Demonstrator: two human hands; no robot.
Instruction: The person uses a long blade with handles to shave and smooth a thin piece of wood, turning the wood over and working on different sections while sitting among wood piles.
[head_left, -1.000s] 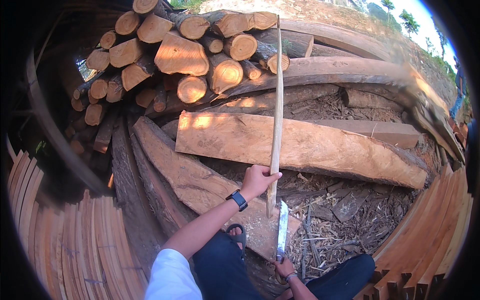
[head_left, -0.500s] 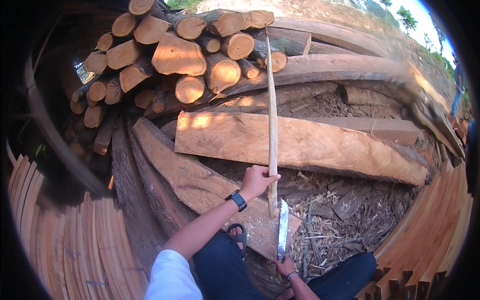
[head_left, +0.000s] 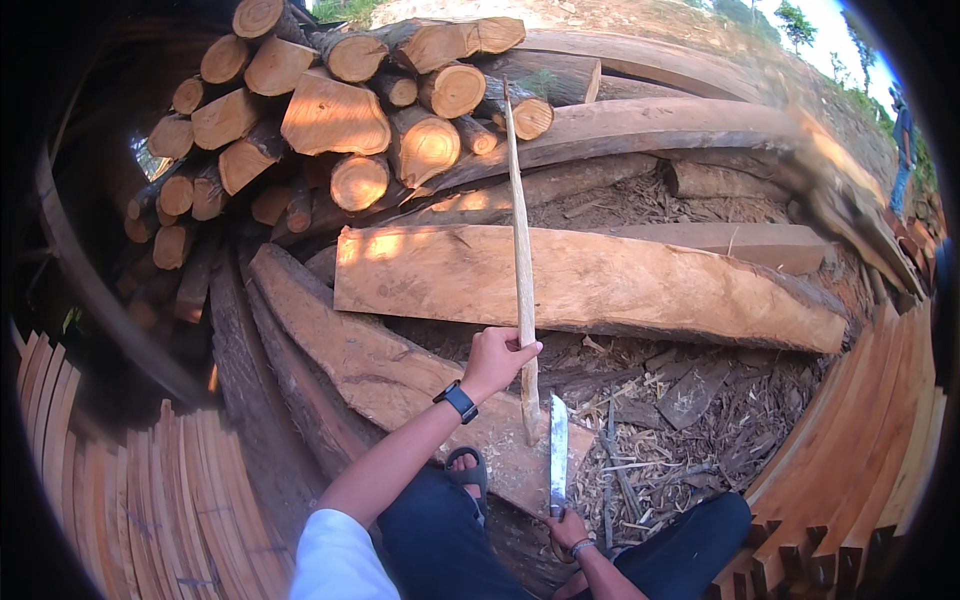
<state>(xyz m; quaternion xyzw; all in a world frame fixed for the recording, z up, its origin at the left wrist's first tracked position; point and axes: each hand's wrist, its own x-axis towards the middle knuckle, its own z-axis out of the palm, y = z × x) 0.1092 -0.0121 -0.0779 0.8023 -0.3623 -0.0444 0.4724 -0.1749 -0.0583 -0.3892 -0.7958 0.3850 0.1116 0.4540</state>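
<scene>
My left hand [head_left: 497, 360] is closed round the lower part of a long pale wooden stick [head_left: 522, 240]. The stick stands nearly upright, and its lower end meets a flat wooden slab [head_left: 410, 372] strewn with small chips. In my right hand [head_left: 568, 530] is the handle of a machete [head_left: 558, 450]. Its broad, whitish blade points away from me, just right of the stick's lower end and apart from it. Part of the handle is hidden by my fingers.
A thick sawn plank [head_left: 580, 280] lies across behind the stick. Cut logs [head_left: 425, 145] are piled at the far left. Thin boards stand stacked at left [head_left: 170, 500] and right [head_left: 850, 430]. Wood shavings [head_left: 650, 450] cover the ground. Another person [head_left: 902, 155] stands at the far right.
The stick and both hands sit slightly further left in view, as does most of the scene. Both grips are the same, and the blade still points away beside the stick.
</scene>
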